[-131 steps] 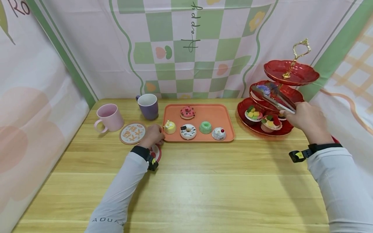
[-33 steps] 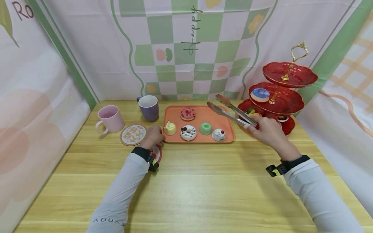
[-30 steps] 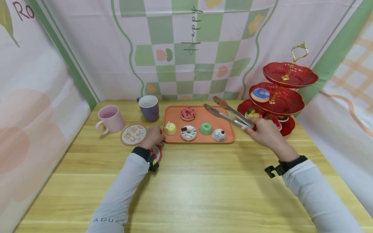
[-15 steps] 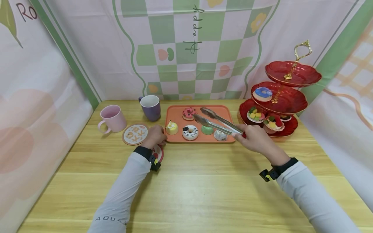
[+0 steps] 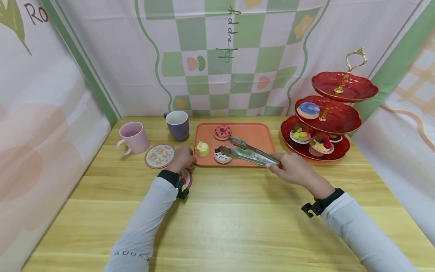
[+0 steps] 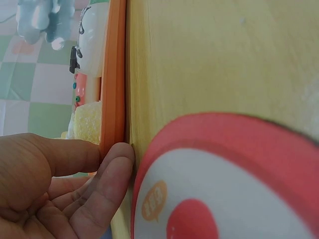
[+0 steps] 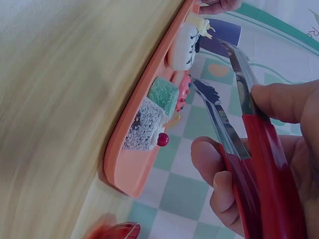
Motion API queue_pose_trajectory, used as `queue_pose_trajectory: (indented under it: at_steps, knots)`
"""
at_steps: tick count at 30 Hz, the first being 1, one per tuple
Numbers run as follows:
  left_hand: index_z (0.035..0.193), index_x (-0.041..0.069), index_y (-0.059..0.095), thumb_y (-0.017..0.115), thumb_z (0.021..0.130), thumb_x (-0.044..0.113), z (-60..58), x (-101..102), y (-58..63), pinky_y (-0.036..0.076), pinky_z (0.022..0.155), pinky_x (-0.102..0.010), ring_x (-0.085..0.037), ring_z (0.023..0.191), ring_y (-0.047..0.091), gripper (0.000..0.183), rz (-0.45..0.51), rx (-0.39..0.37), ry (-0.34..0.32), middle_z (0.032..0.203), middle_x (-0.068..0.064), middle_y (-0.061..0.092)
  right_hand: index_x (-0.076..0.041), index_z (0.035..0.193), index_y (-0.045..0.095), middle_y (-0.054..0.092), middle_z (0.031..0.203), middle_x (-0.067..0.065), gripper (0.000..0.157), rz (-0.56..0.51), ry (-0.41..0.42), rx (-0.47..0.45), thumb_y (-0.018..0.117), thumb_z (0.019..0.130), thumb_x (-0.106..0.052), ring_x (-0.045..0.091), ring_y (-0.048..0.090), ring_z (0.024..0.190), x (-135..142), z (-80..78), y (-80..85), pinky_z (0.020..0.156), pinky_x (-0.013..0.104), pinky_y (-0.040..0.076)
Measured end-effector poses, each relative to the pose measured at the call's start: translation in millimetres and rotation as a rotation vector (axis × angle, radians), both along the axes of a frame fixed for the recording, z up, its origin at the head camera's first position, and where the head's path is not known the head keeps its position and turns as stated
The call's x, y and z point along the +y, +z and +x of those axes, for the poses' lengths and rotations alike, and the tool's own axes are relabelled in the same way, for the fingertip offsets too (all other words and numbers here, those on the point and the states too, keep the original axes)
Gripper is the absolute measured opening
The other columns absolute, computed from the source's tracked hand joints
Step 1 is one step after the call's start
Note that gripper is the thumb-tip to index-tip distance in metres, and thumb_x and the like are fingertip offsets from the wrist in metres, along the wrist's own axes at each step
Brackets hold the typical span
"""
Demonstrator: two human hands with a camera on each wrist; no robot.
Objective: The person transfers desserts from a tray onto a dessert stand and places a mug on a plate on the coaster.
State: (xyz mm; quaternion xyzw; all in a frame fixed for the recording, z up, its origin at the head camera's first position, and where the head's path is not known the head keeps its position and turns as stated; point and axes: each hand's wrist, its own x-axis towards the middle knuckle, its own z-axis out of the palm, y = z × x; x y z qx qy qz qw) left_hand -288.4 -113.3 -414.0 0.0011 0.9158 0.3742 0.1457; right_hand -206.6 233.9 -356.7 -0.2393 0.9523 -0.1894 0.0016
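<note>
My left hand (image 5: pixel 182 158) pinches the left edge of an orange tray (image 5: pixel 251 129) between thumb and finger. In my right hand (image 5: pixel 293 169) are red-handled metal tongs (image 7: pixel 278 174), their arms spread with nothing between the tips. They reach in over the tray, overlapping a white donut with dark drizzle (image 5: pixel 222 159) in the head view. A pink donut (image 5: pixel 222 133) sits behind it and a yellow cake (image 5: pixel 202 150) to its left. The right wrist view shows a green ring cake (image 7: pixel 163 94) beside a speckled white cake with a cherry (image 7: pixel 143 124).
A red three-tier stand (image 5: pixel 344 85) at right carries a blue donut (image 5: pixel 308 109) and fruit-topped cupcakes (image 5: pixel 321 146). Pink mug (image 5: pixel 135 138), purple mug (image 5: pixel 179 128) and a round coaster (image 5: pixel 159 156) stand left. A red-rimmed coaster (image 6: pixel 219 134) lies under my left wrist.
The tongs let go of the blue donut on the stand's middle tier, then moved left and down over the tray. My left hand has stayed at the tray's edge.
</note>
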Motion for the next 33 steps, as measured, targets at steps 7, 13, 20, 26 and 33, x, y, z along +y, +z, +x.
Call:
queue_pose_trajectory:
  at_steps: [7, 13, 20, 26, 33]
  knots:
    - [0.091, -0.001, 0.063, 0.061, 0.087, 0.006, -0.6, 1.1, -1.0, 0.051, 0.054, -0.026, -0.018, 0.058, 0.064, 0.008, -0.004, -0.005, 0.001, 0.067, -0.009, 0.064, 0.009, 0.115, 0.058, 0.055, 0.068, 0.001, 0.039, 0.022, 0.019, 0.018, 0.064, 0.088, -0.018, 0.008, 0.04, 0.049, -4.9, 1.1, -5.9, 0.045, 0.026, 0.031]
    - [0.091, -0.001, 0.063, 0.061, 0.088, 0.006, -0.9, 0.3, -1.4, 0.051, 0.054, -0.026, -0.017, 0.058, 0.063, 0.008, 0.005, -0.015, 0.003, 0.068, -0.009, 0.064, 0.006, 0.111, 0.06, 0.052, 0.068, 0.002, 0.035, 0.053, 0.015, 0.006, 0.064, 0.088, -0.019, 0.011, 0.039, 0.05, -11.0, 1.4, -8.8, 0.047, 0.028, 0.03]
    - [0.089, -0.001, 0.063, 0.061, 0.087, 0.006, -0.4, 0.2, -0.7, 0.051, 0.054, -0.026, -0.016, 0.057, 0.063, 0.007, 0.003, -0.005, 0.005, 0.068, -0.009, 0.064, 0.003, 0.108, 0.06, 0.052, 0.07, 0.002, 0.031, 0.069, 0.018, -0.01, 0.065, 0.087, -0.019, 0.013, 0.042, 0.052, -15.1, 1.4, -12.7, 0.048, 0.028, 0.033]
    - [0.093, -0.002, 0.063, 0.061, 0.087, 0.006, 0.6, -0.3, -0.5, 0.051, 0.054, -0.026, -0.016, 0.057, 0.063, 0.01, -0.002, 0.007, -0.005, 0.068, -0.009, 0.064, 0.004, 0.113, 0.059, 0.04, 0.059, -0.002, 0.034, 0.09, 0.014, -0.001, 0.064, 0.088, -0.019, 0.011, 0.036, 0.048, -15.9, 2.1, -16.0, 0.046, 0.027, 0.029]
    - [0.094, -0.001, 0.063, 0.061, 0.088, 0.006, -0.8, 0.2, -1.5, 0.051, 0.054, -0.026, -0.016, 0.057, 0.063, 0.01, 0.006, 0.0, -0.001, 0.069, -0.009, 0.064, 0.005, 0.113, 0.059, 0.042, 0.06, -0.002, 0.034, 0.103, 0.025, 0.038, 0.065, 0.088, -0.018, 0.012, 0.038, 0.049, -14.5, 3.6, -16.7, 0.046, 0.027, 0.03]
